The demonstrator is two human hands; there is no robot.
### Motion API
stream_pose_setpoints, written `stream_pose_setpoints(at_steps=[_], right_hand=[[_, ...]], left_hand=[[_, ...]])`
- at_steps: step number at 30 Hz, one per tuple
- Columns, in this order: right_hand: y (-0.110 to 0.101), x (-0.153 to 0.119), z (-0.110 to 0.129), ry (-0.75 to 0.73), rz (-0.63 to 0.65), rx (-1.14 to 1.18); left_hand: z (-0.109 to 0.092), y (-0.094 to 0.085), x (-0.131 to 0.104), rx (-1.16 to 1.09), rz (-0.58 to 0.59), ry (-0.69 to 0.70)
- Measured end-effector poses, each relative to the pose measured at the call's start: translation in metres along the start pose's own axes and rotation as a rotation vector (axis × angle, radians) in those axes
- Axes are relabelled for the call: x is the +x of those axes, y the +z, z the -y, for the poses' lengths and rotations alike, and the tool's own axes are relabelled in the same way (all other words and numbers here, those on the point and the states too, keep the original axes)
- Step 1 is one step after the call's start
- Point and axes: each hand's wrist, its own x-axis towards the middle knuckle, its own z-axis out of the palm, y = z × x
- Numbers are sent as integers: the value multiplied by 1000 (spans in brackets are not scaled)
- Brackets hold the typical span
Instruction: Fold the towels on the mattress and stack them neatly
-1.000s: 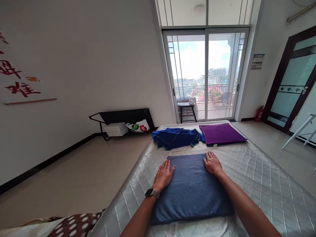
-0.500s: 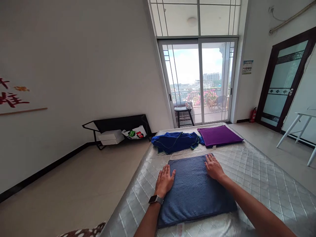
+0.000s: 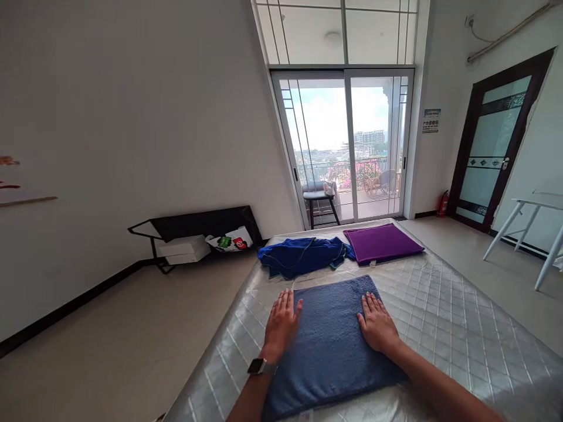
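Left hand point(image 3: 278, 328) flat at 10 o'clock on blue cloth point(image 3: 334, 351), right hand point(image 3: 378, 326) at 2; both grips wide, empty; even palm pressure best avoids creases.

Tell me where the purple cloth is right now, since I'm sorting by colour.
In the head view, the purple cloth lies at the mattress's far end, just right of the crumpled blue garment.
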Motion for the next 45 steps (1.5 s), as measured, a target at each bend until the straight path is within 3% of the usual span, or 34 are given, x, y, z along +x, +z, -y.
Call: stream_pose_setpoints(at_steps=[3, 7, 10, 14, 22, 25, 31, 35, 39, 45], right_hand=[[3, 0, -1, -8, -16, -4], [8, 1, -5, -36, -43, -21], [10, 2, -8, -62, -34, -24], [10, 3, -7, -40, -46, -18], [4, -1, -3, -32, -32, -31], [5, 0, -4, -43, -47, -45], [11, 0, -11, -80, -40, -50], [21, -33, -18, -114, -54, -45], [27, -70, -24, -136, 12, -34], [20, -78, -20, -135, 46, -9]], left_hand=[[-52, -5, -4, -87, -6, 186], [-126, 11, -17, -156, 71, 445], [-146, 21, -25, -153, 110, 500], [-119, 21, -35, -121, 133, 434], [-4, 21, -85, -28, 184, 190], [22, 22, -104, -35, 147, 122], [19, 18, -112, -35, 100, 98], [17, 19, -111, -35, 95, 104], [18, 25, -112, -32, 97, 106], [25, 25, -112, -21, 93, 129]])
